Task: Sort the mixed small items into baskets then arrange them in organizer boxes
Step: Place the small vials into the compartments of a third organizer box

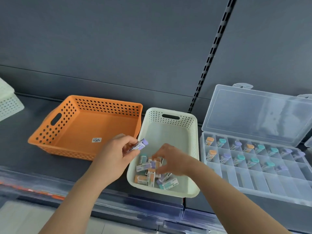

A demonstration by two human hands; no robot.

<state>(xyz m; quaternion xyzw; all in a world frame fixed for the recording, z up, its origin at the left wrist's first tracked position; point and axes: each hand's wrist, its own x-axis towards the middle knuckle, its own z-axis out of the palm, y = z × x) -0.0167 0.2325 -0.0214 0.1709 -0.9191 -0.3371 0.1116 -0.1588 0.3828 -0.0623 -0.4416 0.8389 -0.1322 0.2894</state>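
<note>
My left hand (116,152) pinches a small purple-capped tube (138,146) with a barcode label, held over the left rim of the cream basket (170,122). My right hand (170,160) reaches down into that basket, fingers curled over a pile of small tubes (152,174) with orange, teal and purple caps; whether it grips one is hidden. An orange perforated basket (81,132) stands to the left, holding only a sticker. On the right lies a clear organizer box (263,181), lid open, with capped tubes standing in its two back rows.
A white perforated basket (8,103) sits at the far left edge. Everything rests on a dark shelf (22,152) with a grey back wall and a slotted upright (212,53). Clear price-strip rails (118,205) run along the shelf front.
</note>
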